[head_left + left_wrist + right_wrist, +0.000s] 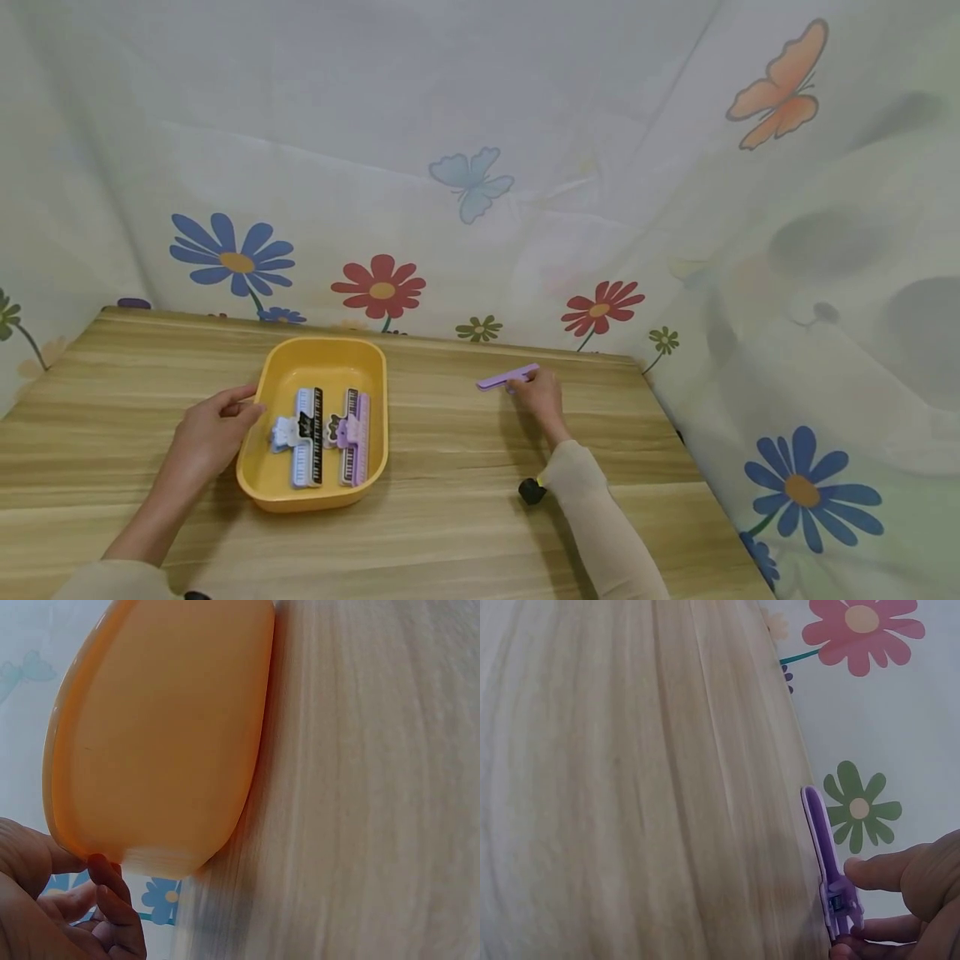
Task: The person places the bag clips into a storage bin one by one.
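Observation:
A yellow plastic tray (pixel 315 497) stands left of centre on the table, and my left hand (pixel 213 433) pinches its left rim between thumb and fingers. Inside lie several long clips with piano-key bars: a light blue clip (pixel 302 467), a black clip (pixel 317 450) and a purple clip (pixel 363 450) among them. Over at the right, my right hand (pixel 542 396) holds another purple clip (pixel 498 380) by its handle part, thumb on one side and fingers on the other. The right wrist view shows that clip's long bar (pixel 817 825) and its small spring close to the tabletop.
The wooden table (pixel 450 500) ends at a back edge against a cloth (pixel 540 233) printed with flowers and butterflies. A small black object (pixel 532 491) hangs at the right sleeve cuff. A purple item (pixel 133 303) shows at the table's far left corner.

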{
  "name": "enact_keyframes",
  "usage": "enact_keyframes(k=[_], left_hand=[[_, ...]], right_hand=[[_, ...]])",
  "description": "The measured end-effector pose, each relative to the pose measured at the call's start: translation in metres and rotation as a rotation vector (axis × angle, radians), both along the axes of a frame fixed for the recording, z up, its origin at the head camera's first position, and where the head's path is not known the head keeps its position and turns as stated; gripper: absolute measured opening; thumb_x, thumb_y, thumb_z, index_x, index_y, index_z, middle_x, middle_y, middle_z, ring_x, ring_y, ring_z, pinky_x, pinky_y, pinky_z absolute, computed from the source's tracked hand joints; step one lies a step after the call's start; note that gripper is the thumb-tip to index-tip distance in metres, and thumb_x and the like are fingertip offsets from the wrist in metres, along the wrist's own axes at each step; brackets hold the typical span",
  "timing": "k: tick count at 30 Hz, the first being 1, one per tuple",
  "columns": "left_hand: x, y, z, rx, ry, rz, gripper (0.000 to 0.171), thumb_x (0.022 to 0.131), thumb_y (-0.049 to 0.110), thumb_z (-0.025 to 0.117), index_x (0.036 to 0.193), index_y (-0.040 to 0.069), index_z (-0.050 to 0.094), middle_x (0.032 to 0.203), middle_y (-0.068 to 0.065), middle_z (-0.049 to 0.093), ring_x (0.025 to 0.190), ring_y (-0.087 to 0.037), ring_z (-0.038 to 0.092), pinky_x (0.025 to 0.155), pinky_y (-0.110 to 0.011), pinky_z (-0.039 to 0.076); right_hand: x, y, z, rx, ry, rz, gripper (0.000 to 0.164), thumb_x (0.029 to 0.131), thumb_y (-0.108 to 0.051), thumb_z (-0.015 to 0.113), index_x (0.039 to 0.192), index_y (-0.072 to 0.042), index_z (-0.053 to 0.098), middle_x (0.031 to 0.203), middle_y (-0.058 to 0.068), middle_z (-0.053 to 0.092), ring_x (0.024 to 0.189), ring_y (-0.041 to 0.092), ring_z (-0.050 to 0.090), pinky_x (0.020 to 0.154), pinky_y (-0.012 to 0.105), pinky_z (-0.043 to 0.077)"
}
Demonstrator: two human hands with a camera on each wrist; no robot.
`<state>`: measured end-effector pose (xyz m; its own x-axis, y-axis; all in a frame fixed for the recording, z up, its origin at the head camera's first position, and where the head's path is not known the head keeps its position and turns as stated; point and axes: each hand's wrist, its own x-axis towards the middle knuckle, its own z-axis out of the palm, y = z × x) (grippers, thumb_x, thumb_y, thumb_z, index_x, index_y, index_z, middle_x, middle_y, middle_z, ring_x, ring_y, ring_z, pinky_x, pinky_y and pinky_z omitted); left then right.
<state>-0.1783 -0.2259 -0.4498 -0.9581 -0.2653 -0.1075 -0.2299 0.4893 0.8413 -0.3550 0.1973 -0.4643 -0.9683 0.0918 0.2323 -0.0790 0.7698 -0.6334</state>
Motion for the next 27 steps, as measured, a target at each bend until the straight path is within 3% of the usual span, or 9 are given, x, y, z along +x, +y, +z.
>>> enact_keyframes(k=[7,14,27], left_hand=[[-0.0003,0.0008,0.0011,-0.001,0.001,0.003,0.062,0.096,0.042,0.044,0.142,0.002,0.036,0.12,-0.025,0.049,0.098,-0.034,0.051,0.069,-0.032,0.046],[0.0004,0.001,0.0014,-0.006,-0.003,0.003,0.061,0.096,0.042,0.044,0.142,0.001,0.036,0.121,-0.026,0.05,0.099,-0.034,0.05,0.07,-0.034,0.045],[0.0,0.0009,0.0012,0.001,-0.01,0.005,0.061,0.096,0.042,0.044,0.142,0.002,0.036,0.121,-0.025,0.049,0.099,-0.034,0.05,0.07,-0.033,0.045]], right_hand=[[-0.0024,-0.0009,-0.0028,0.028,-0.004,-0.009,0.022,0.072,-0.017,0.079,0.071,0.001,0.066,0.064,0.003,0.057,0.058,0.017,0.045,0.052,0.029,0.037],[-0.0035,-0.0022,-0.0027,0.03,-0.033,-0.01,0.023,0.072,-0.017,0.079,0.077,0.003,0.067,0.07,0.006,0.059,0.062,0.018,0.048,0.054,0.029,0.039],[-0.001,-0.0017,-0.0025,0.019,-0.049,0.005,0.022,0.072,-0.014,0.077,0.064,-0.001,0.062,0.057,-0.001,0.047,0.052,0.014,0.039,0.044,0.026,0.03]])
